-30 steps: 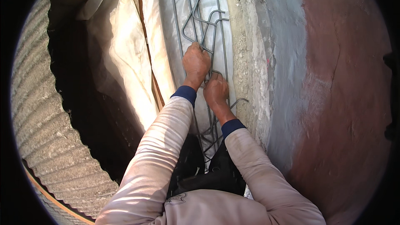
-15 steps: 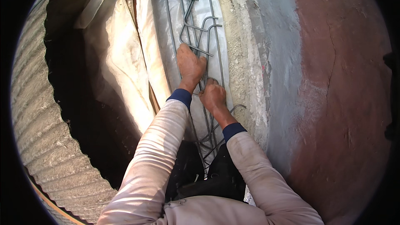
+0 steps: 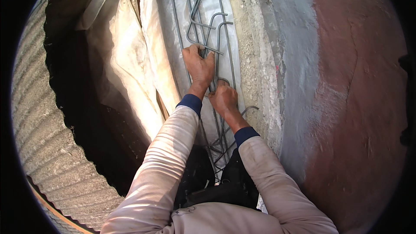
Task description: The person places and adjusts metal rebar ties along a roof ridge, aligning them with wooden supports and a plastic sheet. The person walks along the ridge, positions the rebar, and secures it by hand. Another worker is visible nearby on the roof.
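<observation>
And the left hand (image 3: 199, 66) loosens, thumb parting from half-curled fingers, any hold unclear, while the right hand (image 3: 224, 99) stays curled lower, grip hidden, so work seemingly stays with the rods (image 3: 203, 24) on the plastic (image 3: 167, 30).

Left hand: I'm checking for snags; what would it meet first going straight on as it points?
Probably the bent grey rod just beyond the left hand, though depth is unclear and they may already touch.
</observation>
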